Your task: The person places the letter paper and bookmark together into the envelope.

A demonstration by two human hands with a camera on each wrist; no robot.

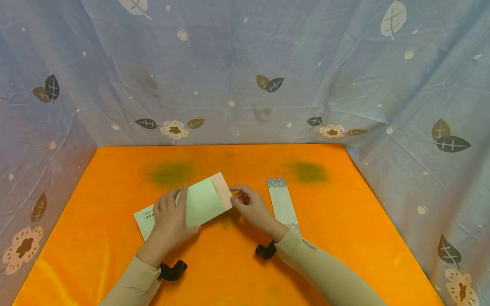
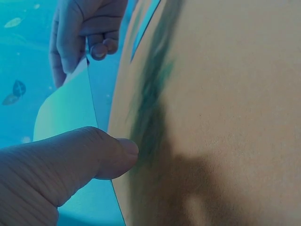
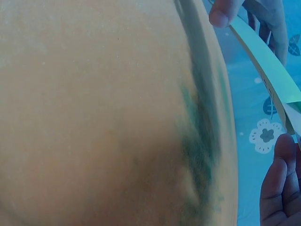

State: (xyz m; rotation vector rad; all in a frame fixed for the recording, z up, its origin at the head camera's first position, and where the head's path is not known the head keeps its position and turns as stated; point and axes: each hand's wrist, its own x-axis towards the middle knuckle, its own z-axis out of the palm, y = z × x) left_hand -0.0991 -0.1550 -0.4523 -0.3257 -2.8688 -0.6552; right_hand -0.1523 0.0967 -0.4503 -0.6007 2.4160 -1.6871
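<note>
A pale green envelope [image 1: 204, 199] is held slantwise over the orange cloth, its pinkish-white flap [image 1: 221, 189] standing out at the right end. Across its left part my left hand [image 1: 171, 212] grips it, thumb at the near edge and fingers over the far side. My right hand [image 1: 254, 210] pinches the flap end between thumb and fingers. In the left wrist view the left thumb [image 2: 99, 153] lies over the envelope. The right wrist view shows the envelope [image 3: 270, 63] edge-on, slightly bowed, between both hands. Small print marks its left end.
Right of the envelope, a white paper strip [image 1: 282, 204] with blue patterned ends lies on the orange cloth [image 1: 229, 272], partly behind my right wrist. Black wrist cameras [image 1: 173, 270] hang under both sleeves. A patterned grey-blue curtain [image 1: 229, 63] encloses the table's back and sides.
</note>
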